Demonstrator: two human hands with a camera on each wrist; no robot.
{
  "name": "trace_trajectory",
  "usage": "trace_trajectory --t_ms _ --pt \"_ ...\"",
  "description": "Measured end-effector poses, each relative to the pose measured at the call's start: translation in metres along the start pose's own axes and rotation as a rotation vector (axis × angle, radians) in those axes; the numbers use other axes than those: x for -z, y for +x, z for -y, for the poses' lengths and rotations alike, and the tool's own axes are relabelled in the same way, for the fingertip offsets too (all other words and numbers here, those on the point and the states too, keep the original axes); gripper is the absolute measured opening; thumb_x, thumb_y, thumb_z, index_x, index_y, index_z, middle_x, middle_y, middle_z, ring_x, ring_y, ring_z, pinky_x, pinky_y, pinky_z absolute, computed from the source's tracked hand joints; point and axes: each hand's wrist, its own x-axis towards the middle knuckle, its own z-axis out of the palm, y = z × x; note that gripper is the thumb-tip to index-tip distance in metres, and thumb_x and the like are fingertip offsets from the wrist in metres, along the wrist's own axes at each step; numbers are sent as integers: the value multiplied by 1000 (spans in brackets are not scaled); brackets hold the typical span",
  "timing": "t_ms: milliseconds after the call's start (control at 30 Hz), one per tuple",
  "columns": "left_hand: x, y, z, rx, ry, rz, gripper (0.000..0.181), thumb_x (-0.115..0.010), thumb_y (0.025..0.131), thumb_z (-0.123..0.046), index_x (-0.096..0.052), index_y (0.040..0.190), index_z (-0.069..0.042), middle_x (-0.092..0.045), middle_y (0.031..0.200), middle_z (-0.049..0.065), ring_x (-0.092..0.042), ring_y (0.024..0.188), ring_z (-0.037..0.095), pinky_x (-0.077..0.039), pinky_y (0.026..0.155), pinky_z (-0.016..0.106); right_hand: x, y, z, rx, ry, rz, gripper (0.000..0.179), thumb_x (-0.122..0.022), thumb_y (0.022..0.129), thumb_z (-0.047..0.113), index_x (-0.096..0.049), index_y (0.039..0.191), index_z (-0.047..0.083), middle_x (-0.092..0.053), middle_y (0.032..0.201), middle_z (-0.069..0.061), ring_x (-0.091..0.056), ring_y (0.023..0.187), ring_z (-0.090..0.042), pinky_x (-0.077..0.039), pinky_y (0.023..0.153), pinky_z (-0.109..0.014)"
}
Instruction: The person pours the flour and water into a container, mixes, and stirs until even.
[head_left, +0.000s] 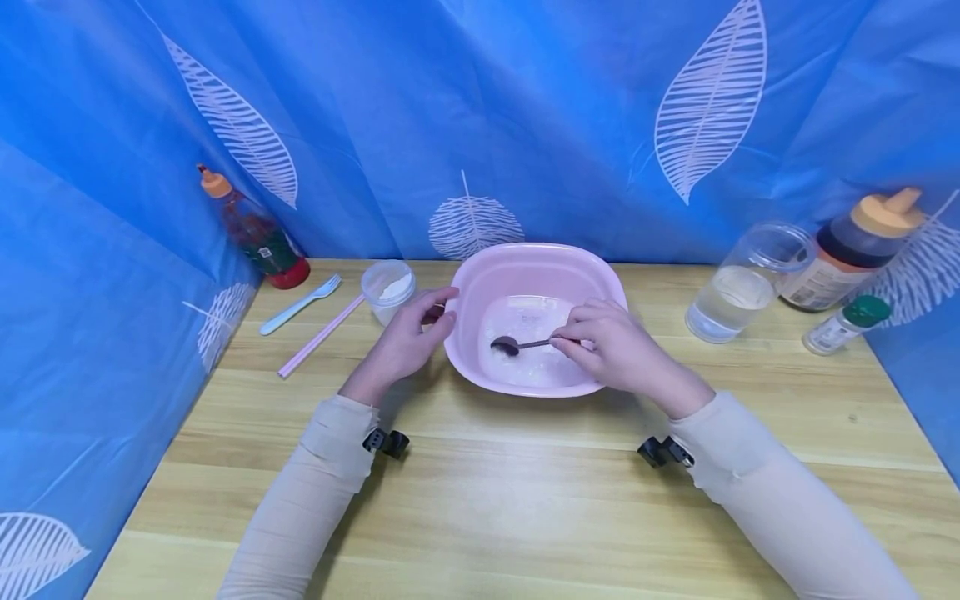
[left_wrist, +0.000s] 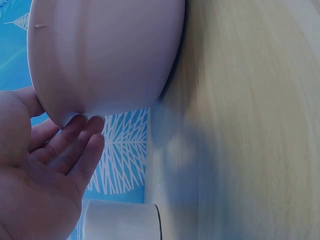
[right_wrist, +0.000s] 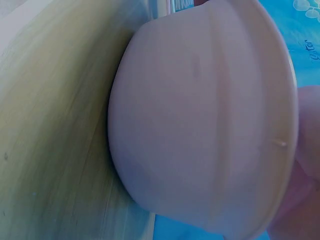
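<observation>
Spoon grip: we're seeing the right hand point(head_left: 611, 346) pinching the dark spoon point(head_left: 507, 345) by its handle, fingers closed.
Spoon bowl: it's sitting inside the pink basin point(head_left: 517, 389), low over the pale floor; we're not managing to tell if it's touching.
Rim grip: the left hand point(head_left: 408, 333) is pinching the basin's rim, thumb inside, fingertips against the outer wall.
In the way: basin wall is hiding the spoon and much of the right hand from the right wrist camera.
Left side: we're noting the powder cup point(head_left: 388, 287) standing just beside the left hand, then pink sticks point(head_left: 321, 335), blue fork point(head_left: 300, 305) and red bottle point(head_left: 262, 237).
Right side: a water cup point(head_left: 731, 300) is partly covering the dark bottle point(head_left: 847, 250); green-capped shaker point(head_left: 843, 325) is standing nearby.
Behind: blue curtain point(head_left: 562, 125) is hanging.
</observation>
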Motion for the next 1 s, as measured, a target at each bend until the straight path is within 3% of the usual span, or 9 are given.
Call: trace_trajectory --t_ms 267,467,667,1000 --pt "1 -1 -3 18 10 1 47 -57 111 -16 -54 156 -3 -61 149 20 -64 129 38 -51 118 53 7 -1 4 -58 -7 19 12 -72 100 12 -83 96 9 -70 83 2 -61 90 -22 -47 89 -42" --pt "0 -1 -5 17 3 1 47 -57 111 -16 -54 156 -2 -61 149 20 -64 129 38 -51 119 53 16 -3 3 -126 -88 4 14 -70 101 14 -81 94 9 -71 83 -2 -60 90 -25 -47 92 -47" --pt "0 0 -4 5 2 0 48 -57 110 -15 -54 156 -1 -61 149 21 -64 129 38 -52 118 53 27 -10 -3 -182 -163 -47 15 -69 100 13 -80 94 6 -72 85 -6 -59 89 -28 -45 85 -46" --pt "0 -1 -4 1 6 -4 47 -57 110 -14 -54 155 0 -61 147 22 -64 128 39 -52 117 53 34 -16 -12 -168 -300 -176 20 -66 97 13 -76 84 3 -69 79 -9 -57 81 -32 -41 76 -46"
